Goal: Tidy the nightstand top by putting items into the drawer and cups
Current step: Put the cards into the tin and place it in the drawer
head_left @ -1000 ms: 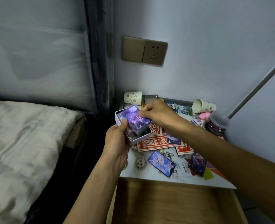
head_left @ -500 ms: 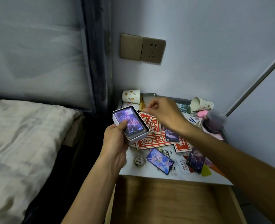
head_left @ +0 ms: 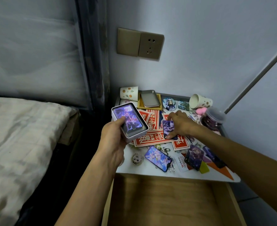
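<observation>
wooden drawer (head_left: 167, 201) sitting open nearest. left hand (head_left: 113, 139) gripping white tin (head_left: 135, 135) of cards over nightstand (head_left: 144, 168) left edge. right hand (head_left: 181, 124) pinching purple card (head_left: 168, 128) lying on red papers (head_left: 150, 139). at back, upright cup (head_left: 129, 93) standing left, tipped cup (head_left: 199, 101) lying right.

Two spotted white paper cups are here, the left cup (head_left: 129, 94) and the right cup (head_left: 199, 101). There is one white rectangular tin box (head_left: 138, 135) and one grey metal lid (head_left: 150, 98). Four glossy purple picture cards (head_left: 158, 158) lie loose, and a fifth shows inside the box. At least four red paper cut-outs (head_left: 150, 139) overlap, so I cannot count them exactly. One round portrait badge (head_left: 169, 103), one clear plastic jar (head_left: 213, 118), one open wooden drawer (head_left: 167, 201).
</observation>
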The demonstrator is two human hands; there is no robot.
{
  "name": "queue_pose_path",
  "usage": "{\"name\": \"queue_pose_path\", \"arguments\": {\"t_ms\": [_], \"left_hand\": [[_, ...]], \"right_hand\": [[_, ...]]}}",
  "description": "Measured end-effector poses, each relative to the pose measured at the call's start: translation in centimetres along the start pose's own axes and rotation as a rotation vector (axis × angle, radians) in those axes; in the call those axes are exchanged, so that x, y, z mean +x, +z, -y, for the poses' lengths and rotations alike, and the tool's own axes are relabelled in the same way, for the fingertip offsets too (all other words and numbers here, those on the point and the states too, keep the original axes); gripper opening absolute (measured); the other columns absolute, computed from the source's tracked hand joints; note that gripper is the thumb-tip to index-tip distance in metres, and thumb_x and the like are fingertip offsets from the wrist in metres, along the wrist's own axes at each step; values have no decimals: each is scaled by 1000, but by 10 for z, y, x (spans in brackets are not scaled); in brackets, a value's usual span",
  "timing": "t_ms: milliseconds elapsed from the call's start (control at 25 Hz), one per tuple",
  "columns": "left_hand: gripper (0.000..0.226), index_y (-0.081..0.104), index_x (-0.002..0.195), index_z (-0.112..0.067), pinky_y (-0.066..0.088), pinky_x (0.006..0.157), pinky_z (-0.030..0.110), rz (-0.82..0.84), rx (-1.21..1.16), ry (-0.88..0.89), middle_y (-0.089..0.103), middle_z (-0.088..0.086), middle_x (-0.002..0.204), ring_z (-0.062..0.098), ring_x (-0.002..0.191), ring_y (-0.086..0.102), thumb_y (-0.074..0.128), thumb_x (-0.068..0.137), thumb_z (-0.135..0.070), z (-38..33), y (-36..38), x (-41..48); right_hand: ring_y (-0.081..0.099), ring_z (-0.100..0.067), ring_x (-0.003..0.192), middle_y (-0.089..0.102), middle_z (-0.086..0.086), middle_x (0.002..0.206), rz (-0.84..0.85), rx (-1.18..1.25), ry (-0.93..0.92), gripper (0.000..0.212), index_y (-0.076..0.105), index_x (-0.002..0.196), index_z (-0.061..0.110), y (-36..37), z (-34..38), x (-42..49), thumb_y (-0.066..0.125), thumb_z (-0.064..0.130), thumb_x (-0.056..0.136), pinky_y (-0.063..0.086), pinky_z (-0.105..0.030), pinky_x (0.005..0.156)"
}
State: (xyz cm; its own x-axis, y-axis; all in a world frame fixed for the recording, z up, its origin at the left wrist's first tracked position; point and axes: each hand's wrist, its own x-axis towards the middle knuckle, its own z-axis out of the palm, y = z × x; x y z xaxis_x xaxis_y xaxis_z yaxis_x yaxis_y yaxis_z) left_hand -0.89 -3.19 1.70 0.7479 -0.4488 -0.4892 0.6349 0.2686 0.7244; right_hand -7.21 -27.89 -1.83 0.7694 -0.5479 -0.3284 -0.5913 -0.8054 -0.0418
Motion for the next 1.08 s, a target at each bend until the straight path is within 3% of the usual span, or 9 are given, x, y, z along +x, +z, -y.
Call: {"name": "queue_pose_path", "arguments": {"t_ms": [120, 240, 320, 400, 520, 640, 760, 920, 1080], "left_hand": [[22, 64, 110, -1, 55, 86, 44, 18, -9, -6, 76, 11, 86, 21, 69, 74, 51, 99, -15, -2, 0, 1], [22, 65, 110, -1, 54, 87, 45, 9, 1, -8, 76, 10, 83, 21, 70, 73, 53, 98, -15, -2, 0, 3], [22, 66, 106, -2, 48, 100, 52, -9, 4, -21, 76, 13, 89, 29, 86, 73, 54, 97, -17, -2, -2, 6], [20, 67, 102, -4, 43, 105, 55, -19, 11, -31, 76, 15, 93, 35, 99, 70, 55, 97, -19, -2, -3, 6], [19, 66, 104, -3, 46, 103, 53, -21, -1, -33, 75, 13, 91, 29, 87, 71, 55, 97, -18, -3, -2, 2], [22, 65, 110, -2, 48, 100, 53, 0, -14, -36, 75, 15, 98, 31, 91, 71, 56, 96, -17, 0, -1, -1], [23, 65, 110, -2, 49, 99, 53, -2, -7, -33, 74, 15, 100, 32, 94, 71, 57, 95, -18, 1, -2, 0], [17, 67, 102, -5, 49, 100, 52, -6, 1, -20, 76, 11, 89, 25, 78, 72, 58, 95, -17, -1, -2, 0], [17, 67, 103, -5, 52, 96, 50, 0, 7, -10, 76, 10, 86, 23, 72, 73, 58, 94, -17, -1, -2, -1]], "right_hand": [[48, -25, 114, 43, -8, 129, -57, 156, -20, 82, 40, 125, 21, 3, -1, 1, 90, 28, 61, 47, -43, 93], [59, -19, 85, 59, -10, 117, -206, 391, -102, 53, 45, 112, 24, -1, -3, -11, 81, 14, 75, 48, -30, 65], [66, -19, 86, 64, -9, 114, -279, 652, -126, 41, 52, 117, 25, -6, 1, -32, 72, 9, 84, 56, -32, 62], [68, -20, 90, 62, -2, 113, -204, 804, -144, 45, 53, 126, 25, -1, 10, -57, 65, 5, 88, 59, -29, 59], [66, -17, 88, 63, 2, 104, -17, 564, -218, 55, 49, 132, 23, 33, 23, -84, 70, 7, 84, 54, -21, 61], [59, -20, 102, 64, -9, 116, -29, 402, -151, 50, 55, 126, 11, 56, 26, -86, 76, 16, 81, 46, -22, 74], [60, -24, 102, 65, -11, 115, -39, 378, -109, 44, 59, 121, 8, 57, 31, -82, 76, 19, 82, 47, -30, 82], [60, -23, 102, 63, -8, 117, -39, 370, -115, 43, 61, 120, 11, 56, 37, -77, 78, 18, 80, 50, -32, 82], [57, -20, 106, 59, -5, 123, -14, 403, -130, 58, 56, 124, 15, 58, 39, -77, 82, 30, 74, 47, -30, 80]]}}
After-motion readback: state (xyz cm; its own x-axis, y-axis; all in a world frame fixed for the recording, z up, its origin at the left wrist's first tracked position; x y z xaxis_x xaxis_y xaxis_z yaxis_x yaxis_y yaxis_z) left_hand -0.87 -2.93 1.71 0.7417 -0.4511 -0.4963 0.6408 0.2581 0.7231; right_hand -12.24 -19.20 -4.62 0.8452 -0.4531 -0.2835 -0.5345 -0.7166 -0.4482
